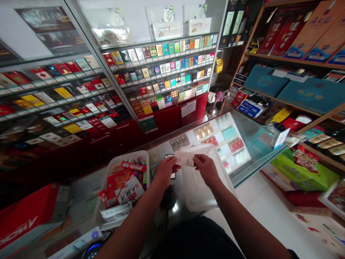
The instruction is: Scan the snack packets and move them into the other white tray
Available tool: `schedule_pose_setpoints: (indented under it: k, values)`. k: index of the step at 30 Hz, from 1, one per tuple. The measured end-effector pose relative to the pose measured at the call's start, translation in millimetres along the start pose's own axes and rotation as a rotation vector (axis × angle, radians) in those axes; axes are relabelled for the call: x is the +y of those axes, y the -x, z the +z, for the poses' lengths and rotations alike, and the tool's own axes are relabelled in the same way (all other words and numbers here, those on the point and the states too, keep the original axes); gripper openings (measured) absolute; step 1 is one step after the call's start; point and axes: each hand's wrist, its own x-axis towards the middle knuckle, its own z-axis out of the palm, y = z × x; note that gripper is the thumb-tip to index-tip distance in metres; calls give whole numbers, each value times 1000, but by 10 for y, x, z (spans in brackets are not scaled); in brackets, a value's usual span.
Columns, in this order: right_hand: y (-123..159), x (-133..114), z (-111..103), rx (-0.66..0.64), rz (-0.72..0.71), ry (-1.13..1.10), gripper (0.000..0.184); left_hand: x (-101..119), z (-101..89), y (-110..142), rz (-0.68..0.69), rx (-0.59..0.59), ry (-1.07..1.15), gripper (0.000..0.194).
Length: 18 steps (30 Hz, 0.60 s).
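Between my two hands is a small pale packet [184,158] with pink print, stretched out flat. My left hand [166,169] pinches its left end, and my right hand [206,167] pinches the right end. Below the packet stands a white plastic bin [198,196], with nothing visible inside. Part of a phone [173,176] shows behind my left hand on the glass counter. To the left, a second white bin [147,162] holds several snack packets, among them a red-and-white bag [130,192]. A dark rounded object [168,198] sits beside my left forearm.
The glass counter [242,176] displays several small boxes. Behind it rise shelves of cigarette packs [161,68]. A red box [29,219] stands at the left, and a small white sign [281,138] at the counter's right end. Wooden shelves [296,97] carry large boxes at the right.
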Motion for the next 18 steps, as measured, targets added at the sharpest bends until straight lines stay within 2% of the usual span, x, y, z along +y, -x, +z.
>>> schedule_pose_setpoints:
  k: [4, 7, 14, 18]
  values:
    - [59, -3, 89, -5, -17, 7, 31, -31, -165, 77, -15, 30, -4, 38]
    - [78, 15, 154, -23, -27, 13, 30, -22, -249, 112, 32, 27, 21, 36]
    - [101, 47, 271, -58, -49, 39, 29, 66, -353, 242, 43, -16, 146, 47]
    - [109, 42, 302, -72, -39, 55, 30, 101, -378, 314, 65, -45, 144, 49]
